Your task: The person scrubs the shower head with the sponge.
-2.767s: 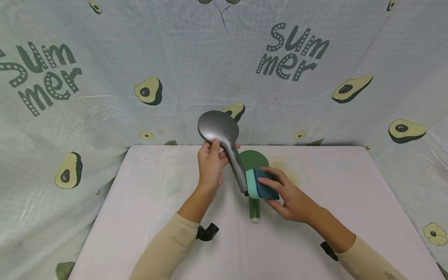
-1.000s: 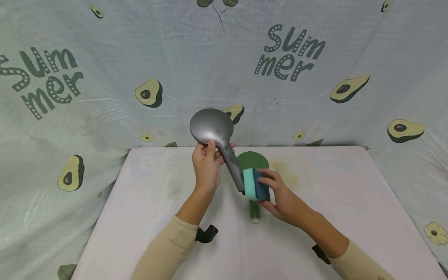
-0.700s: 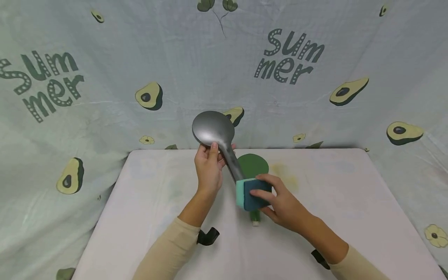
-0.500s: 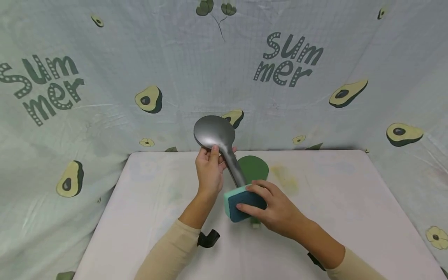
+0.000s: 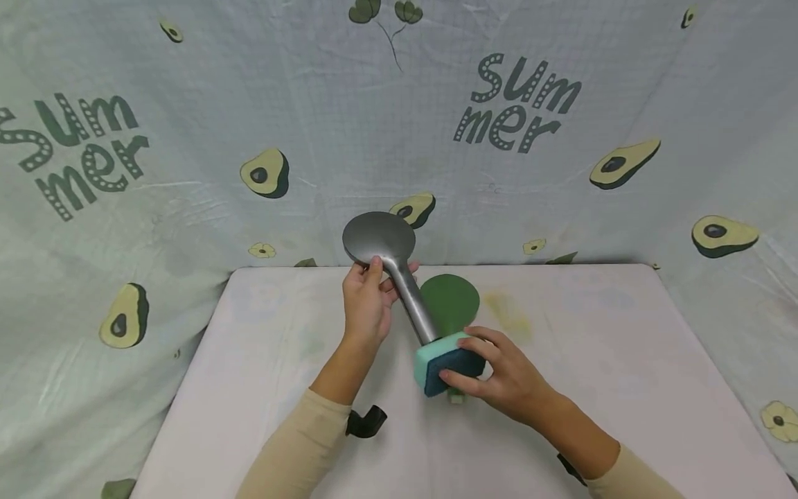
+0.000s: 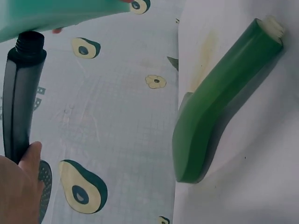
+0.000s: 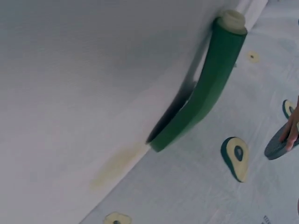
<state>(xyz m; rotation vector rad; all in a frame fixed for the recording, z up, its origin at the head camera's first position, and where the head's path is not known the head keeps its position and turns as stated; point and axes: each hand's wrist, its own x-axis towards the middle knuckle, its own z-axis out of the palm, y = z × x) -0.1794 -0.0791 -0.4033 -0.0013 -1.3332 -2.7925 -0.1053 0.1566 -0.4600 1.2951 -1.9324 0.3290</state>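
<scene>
My left hand (image 5: 364, 305) grips a grey shower head (image 5: 379, 239) at its neck, thumb on the side facing me. Its handle slants down to the right. A sponge (image 5: 445, 364), light teal with a dark blue face, is pinched by my right hand (image 5: 511, 378) at the handle's lower end. In the left wrist view, the black threaded end (image 6: 31, 44) meets or nearly meets the sponge's teal side (image 6: 60, 14). A green shower head (image 5: 450, 301) lies on the table behind the sponge, which hides part of its handle; its pale threaded tip (image 7: 232, 21) shows in the right wrist view.
The table (image 5: 287, 416) has a pale cover with a yellowish stain (image 5: 508, 315) at the back right. A hanging cloth (image 5: 324, 125) printed with avocados stands behind and at both sides. Black wrist camera mounts (image 5: 366, 423) stick out under the forearms.
The sponge has moved down from beside the handle to its lower end and tilted, shifting slightly right most recently. The grey shower head has lowered a little. Both hands keep their holds.
</scene>
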